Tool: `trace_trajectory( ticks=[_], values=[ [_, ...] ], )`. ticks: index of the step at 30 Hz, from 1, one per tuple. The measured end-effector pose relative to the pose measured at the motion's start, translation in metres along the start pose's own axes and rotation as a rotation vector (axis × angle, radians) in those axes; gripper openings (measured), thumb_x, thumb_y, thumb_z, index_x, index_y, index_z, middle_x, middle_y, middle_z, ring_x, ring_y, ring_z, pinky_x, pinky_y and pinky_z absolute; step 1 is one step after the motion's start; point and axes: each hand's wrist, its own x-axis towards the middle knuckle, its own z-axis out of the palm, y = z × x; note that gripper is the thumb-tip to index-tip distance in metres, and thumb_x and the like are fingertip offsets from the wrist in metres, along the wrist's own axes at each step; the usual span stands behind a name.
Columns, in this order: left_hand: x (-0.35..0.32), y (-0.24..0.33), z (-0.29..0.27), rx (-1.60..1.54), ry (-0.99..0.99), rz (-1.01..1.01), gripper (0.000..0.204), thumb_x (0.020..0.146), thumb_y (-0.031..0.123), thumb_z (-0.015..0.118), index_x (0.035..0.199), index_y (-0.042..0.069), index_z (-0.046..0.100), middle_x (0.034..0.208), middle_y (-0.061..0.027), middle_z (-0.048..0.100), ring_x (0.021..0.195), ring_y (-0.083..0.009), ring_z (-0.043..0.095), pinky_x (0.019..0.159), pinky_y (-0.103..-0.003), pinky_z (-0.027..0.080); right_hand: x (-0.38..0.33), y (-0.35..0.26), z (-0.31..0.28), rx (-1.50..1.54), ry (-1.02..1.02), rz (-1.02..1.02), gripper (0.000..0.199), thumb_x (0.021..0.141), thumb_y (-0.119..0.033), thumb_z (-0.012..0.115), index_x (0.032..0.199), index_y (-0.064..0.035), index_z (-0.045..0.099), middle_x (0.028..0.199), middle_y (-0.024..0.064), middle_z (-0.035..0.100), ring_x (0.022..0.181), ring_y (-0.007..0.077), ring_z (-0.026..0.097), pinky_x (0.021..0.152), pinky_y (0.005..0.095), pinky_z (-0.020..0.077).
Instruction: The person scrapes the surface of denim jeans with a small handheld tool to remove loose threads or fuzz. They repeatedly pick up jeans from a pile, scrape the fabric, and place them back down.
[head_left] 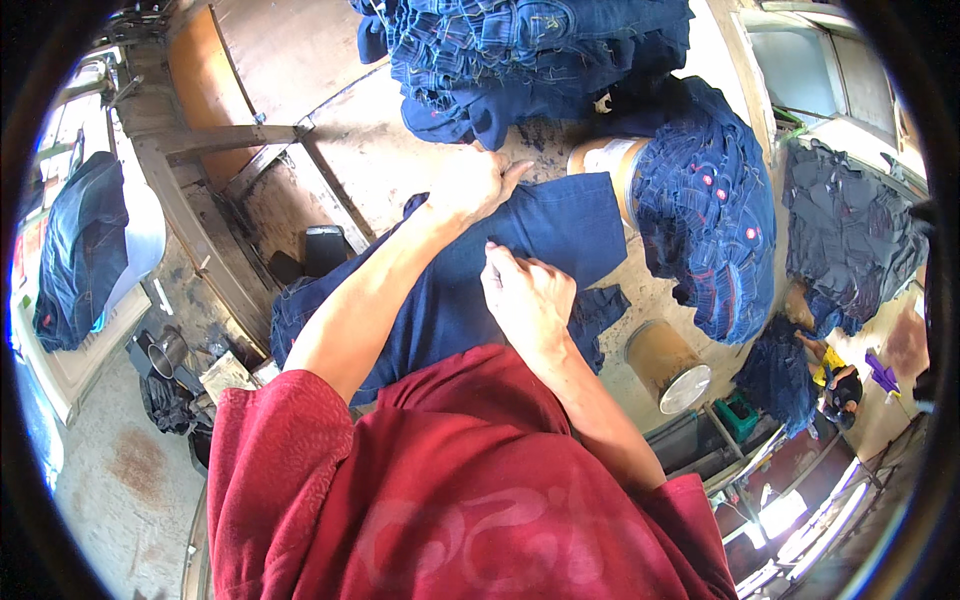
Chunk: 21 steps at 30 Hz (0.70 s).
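A dark blue denim garment (440, 290), which looks like a pair of jeans, lies spread in front of me across my lap. My left hand (468, 190) is over its far edge, below a tall denim pile. Its thumb stands apart from the fingers, which are partly hidden and bend toward the pile. Nearer to me, my right hand (532, 295) is closed above the denim, fingers curled and thumb side toward the left hand. Whatever is in that grip, if anything, is too small or hidden to name.
Stacked denim (540, 60) rises at the far side. More jeans (710, 210) drape over a drum on the right, near a brown cylinder (665, 360). Dark garments (850, 230) hang farther right, with a person (840, 390) beyond. A wooden frame (240, 140) stands left.
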Motion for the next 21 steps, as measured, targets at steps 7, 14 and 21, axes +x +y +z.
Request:
trace_trajectory(
  ticks=[7, 14, 21],
  values=[
    [-0.001, 0.003, 0.001, -0.006, -0.058, -0.088, 0.051, 0.097, 0.049, 0.079, 0.067, 0.008, 0.075, 0.059, -0.0191, 0.066, 0.054, -0.0355, 0.070, 0.053, -0.046, 0.057, -0.051, -0.005, -0.034, 0.069, 0.009, 0.054, 0.022, 0.087, -0.007, 0.083, 0.109, -0.0122, 0.080, 0.075, 0.0058, 0.074, 0.056, 0.0229, 0.068, 0.053, 0.0358, 0.0542],
    [0.003, 0.008, -0.007, -0.108, -0.022, -0.115, 0.051, 0.103, 0.049, 0.072, 0.069, 0.011, 0.074, 0.057, -0.0179, 0.065, 0.049, -0.0371, 0.065, 0.049, -0.048, 0.052, -0.001, 0.006, 0.005, 0.022, 0.094, -0.010, 0.012, 0.095, -0.013, 0.078, 0.106, -0.0143, 0.078, 0.071, 0.0022, 0.073, 0.055, 0.0204, 0.069, 0.051, 0.0348, 0.0559],
    [0.002, 0.009, -0.007, -0.125, -0.136, -0.179, 0.049, 0.101, 0.044, 0.073, 0.069, 0.008, 0.076, 0.060, -0.0196, 0.069, 0.055, -0.0369, 0.072, 0.056, -0.046, 0.059, -0.008, -0.006, -0.018, -0.032, -0.025, 0.004, 0.008, 0.094, -0.017, 0.080, 0.102, -0.0160, 0.079, 0.065, 0.0054, 0.070, 0.052, 0.0237, 0.069, 0.049, 0.0384, 0.0547]
  ],
)
